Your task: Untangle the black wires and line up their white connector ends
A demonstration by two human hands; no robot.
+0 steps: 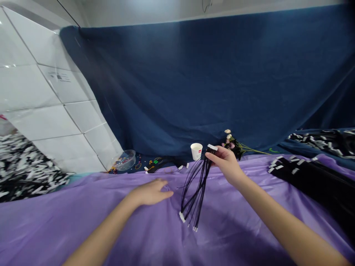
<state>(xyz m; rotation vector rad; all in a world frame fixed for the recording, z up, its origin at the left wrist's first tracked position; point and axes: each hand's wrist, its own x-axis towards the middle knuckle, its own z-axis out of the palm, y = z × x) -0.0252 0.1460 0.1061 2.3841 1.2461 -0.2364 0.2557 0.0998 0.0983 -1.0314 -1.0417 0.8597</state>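
Observation:
Raised over the purple cloth [83,218], my right hand [225,162] pinches a black wire harness [203,175] close to its white top connector. The harness's thin wires hang down in loose loops. At the lower end are another white connector [182,217] and several loose wire tips. My left hand [151,192] is to the left of the dangling wires, palm down on or just above the cloth. Its fingers are stretched out with the thumb apart, and it holds nothing.
Behind stand a paper cup [196,152], artificial flowers [230,142] and a clear plastic bowl [126,160] with small beads. Bundled black harnesses [313,181] lie at right. A heap of black-and-white pieces [24,166] lies left, beside stacked white boxes [55,118]. A blue curtain [205,81] hangs behind.

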